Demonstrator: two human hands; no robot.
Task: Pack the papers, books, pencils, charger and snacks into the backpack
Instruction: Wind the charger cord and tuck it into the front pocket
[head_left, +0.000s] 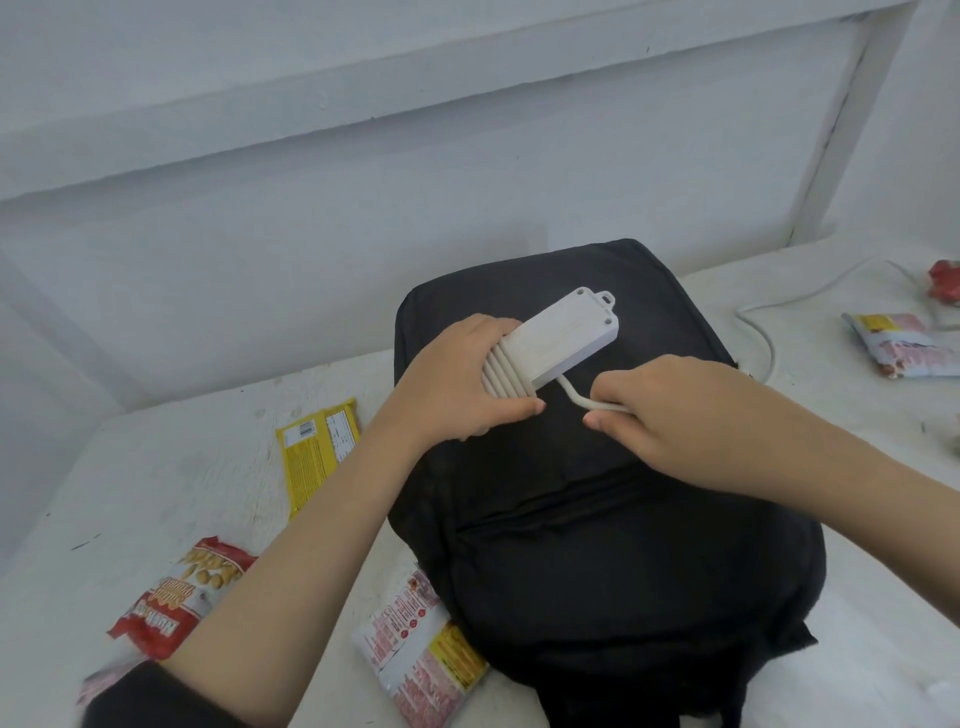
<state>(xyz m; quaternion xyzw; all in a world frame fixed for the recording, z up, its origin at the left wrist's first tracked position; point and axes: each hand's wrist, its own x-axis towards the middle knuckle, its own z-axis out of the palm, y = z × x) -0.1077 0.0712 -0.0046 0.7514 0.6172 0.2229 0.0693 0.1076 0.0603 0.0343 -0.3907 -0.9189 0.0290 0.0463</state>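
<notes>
**Charger: cord wrap above backpack**

My left hand (462, 379) grips the charger (566, 338) at its wound end, pinning 5 visible coils so they cannot slip. My right hand (670, 415) pinches the loose cord (571, 392) just beside the block, probably to wind it. Both are over the flat backpack (597, 545). The charger juts beyond my left fingers.

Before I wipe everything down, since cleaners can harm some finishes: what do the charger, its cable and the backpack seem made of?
Charger: hard matte white plastic; moulded edges, screw recesses. Cable: flexible white sheath, likely rubbery plastic; it bends in tight coils. Backpack: dull black woven fabric, probably synthetic; it creases softly.
</notes>
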